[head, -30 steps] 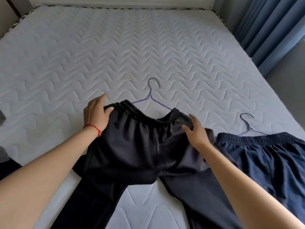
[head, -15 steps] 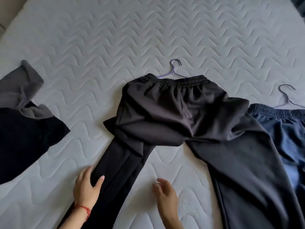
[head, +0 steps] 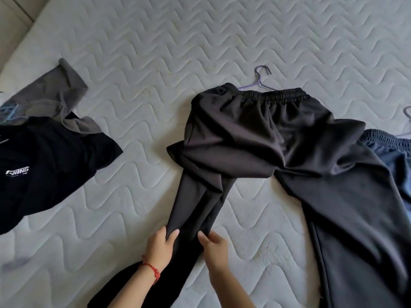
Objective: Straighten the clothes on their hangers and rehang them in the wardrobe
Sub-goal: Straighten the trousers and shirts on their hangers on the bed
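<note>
Black trousers (head: 262, 138) lie spread on the quilted mattress (head: 178, 52), their elastic waistband over a purple wire hanger (head: 259, 80) whose hook pokes out above. The trousers' left leg runs down toward me, creased and narrow. My left hand (head: 161, 245), with a red string at the wrist, pinches that leg's left edge. My right hand (head: 214, 246) grips the same leg's right edge. The right leg fans out to the lower right.
Navy trousers (head: 391, 152) on another hanger (head: 407, 113) lie at the right edge, partly under the black pair. A black T-shirt (head: 44, 161) with white lettering and a grey garment (head: 60, 94) lie at the left. The mattress edge shows at the upper left.
My hands left the waistband, came down to the trousers' left leg and now grip its two edges. The view has shifted left and downward.
</note>
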